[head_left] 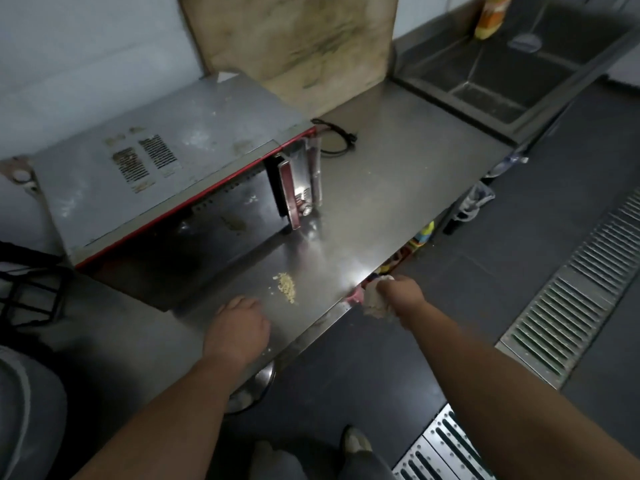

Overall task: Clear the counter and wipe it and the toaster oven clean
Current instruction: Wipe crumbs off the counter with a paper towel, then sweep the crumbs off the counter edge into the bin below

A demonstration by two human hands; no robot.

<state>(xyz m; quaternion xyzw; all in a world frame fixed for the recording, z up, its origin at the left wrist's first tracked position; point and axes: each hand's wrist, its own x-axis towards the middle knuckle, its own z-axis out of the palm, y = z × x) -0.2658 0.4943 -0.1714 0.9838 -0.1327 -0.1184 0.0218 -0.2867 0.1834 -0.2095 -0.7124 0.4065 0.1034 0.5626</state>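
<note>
A grey toaster oven (145,168) with a red-trimmed front stands on the steel counter (398,174), its door open. A small pile of pale crumbs (287,289) lies on the counter in front of it. My left hand (239,327) rests on the counter just left of the crumbs, knuckles up, fingers curled under; I cannot see whether it holds anything. My right hand (394,292) grips a whitish cloth (375,303) at the counter's front edge, right of the crumbs.
A large stained cutting board (294,39) leans on the wall behind the oven. A black cord (337,140) lies beside the oven. A sink (502,74) sits at the far right. Floor drain grates (571,289) run alongside. A metal bowl (252,389) sits under the counter.
</note>
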